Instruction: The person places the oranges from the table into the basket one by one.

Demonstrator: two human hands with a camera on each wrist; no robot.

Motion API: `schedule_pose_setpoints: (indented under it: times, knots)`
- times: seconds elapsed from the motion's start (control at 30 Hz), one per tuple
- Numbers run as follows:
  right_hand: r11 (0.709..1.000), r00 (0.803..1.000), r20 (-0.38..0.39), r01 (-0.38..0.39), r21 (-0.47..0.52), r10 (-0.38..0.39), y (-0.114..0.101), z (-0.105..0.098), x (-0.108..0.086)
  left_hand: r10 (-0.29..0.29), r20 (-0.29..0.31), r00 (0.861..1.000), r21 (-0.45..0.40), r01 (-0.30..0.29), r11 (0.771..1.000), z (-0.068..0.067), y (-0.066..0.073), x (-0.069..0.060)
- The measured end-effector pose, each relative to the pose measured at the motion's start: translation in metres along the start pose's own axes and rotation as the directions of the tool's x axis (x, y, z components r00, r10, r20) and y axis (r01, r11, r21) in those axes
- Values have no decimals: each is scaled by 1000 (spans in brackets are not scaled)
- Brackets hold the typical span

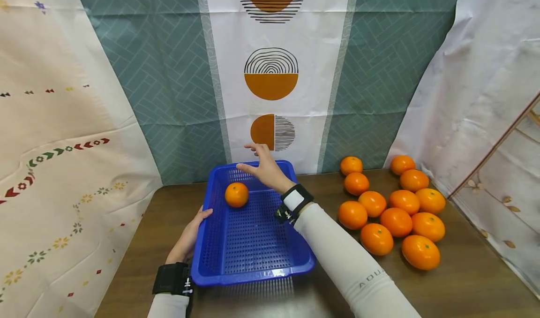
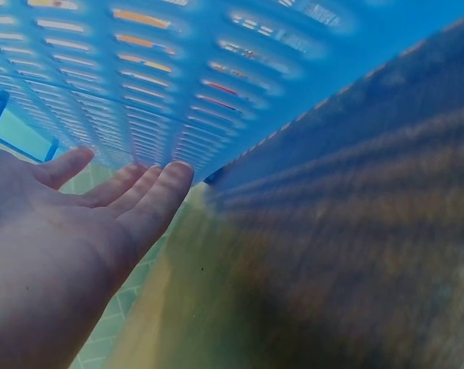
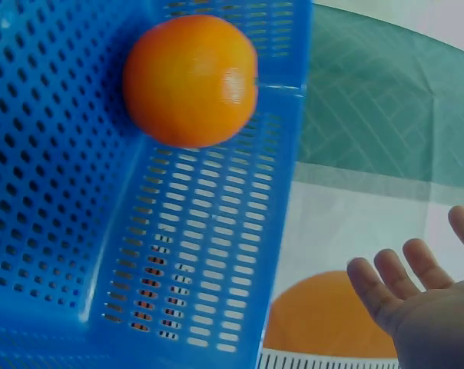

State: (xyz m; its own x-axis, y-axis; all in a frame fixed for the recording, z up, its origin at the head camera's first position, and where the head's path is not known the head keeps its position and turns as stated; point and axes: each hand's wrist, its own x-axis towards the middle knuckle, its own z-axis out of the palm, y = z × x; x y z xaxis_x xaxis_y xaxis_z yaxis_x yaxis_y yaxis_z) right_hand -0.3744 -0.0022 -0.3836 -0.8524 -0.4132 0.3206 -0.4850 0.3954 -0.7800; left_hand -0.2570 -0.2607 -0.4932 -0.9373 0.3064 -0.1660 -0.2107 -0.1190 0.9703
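Observation:
A blue plastic basket [image 1: 257, 276] with slotted walls stands on the table, one orange [image 1: 236, 195] lying in its far left corner. My left hand [image 1: 191, 233] is at the basket's left side, thumb by the rim; in the left wrist view its fingers [image 2: 151, 192] are nearly straight against or close to the slotted wall. Above the basket's far edge hangs my right hand [image 1: 266, 168], thumb and fingers spread apart with nothing between them. The right wrist view shows that hand [image 3: 432, 307] beyond the rim, apart from the orange [image 3: 190, 81].
Several more oranges [image 1: 395, 222] lie in a loose group on the brown wooden table [image 1: 147, 243] to the right of the basket. A patterned cloth [image 1: 177, 74] hangs behind the table, with pale cloths at the left and right sides.

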Motion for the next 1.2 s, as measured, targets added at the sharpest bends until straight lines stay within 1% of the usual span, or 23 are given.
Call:
schedule_pose_setpoints:
  times: [0.1, 0.27, 0.47, 0.67, 0.77, 0.83, 1.03, 1.2]
  knots:
    - [1000, 999, -35, 10, 23, -9, -1, -6, -2, 17, 18, 1000, 3, -17, 1000, 0, 0, 1]
    - [997, 996, -72, 51, 50, -48, -5, -18, -5, 26, 14, 1000, 34, -27, 999, -1, -1, 1]
    - [995, 993, -99, 73, 70, -66, -11, -31, -9, 23, 36, 999, 4, -23, 1000, -2, -1, 2]
    - [992, 988, -142, 76, 101, -62, -14, -49, -19, 15, 22, 1000, -3, -15, 1000, -1, -1, 0]
    - [991, 984, -167, 77, 112, -58, -13, -58, -24, 18, 30, 999, -5, -18, 1000, -1, -1, 0]
    - [992, 982, -181, 77, 104, -57, -11, -65, -28, 17, 38, 999, -4, -17, 1000, -1, -1, 0]
    - [993, 974, -217, 89, 81, -70, -3, -83, -36, 21, 31, 999, -6, -20, 1000, -1, -1, 0]
    - [990, 966, -247, 100, 101, -72, 6, -94, -44, 27, 39, 999, -15, -26, 1000, -1, -1, 0]
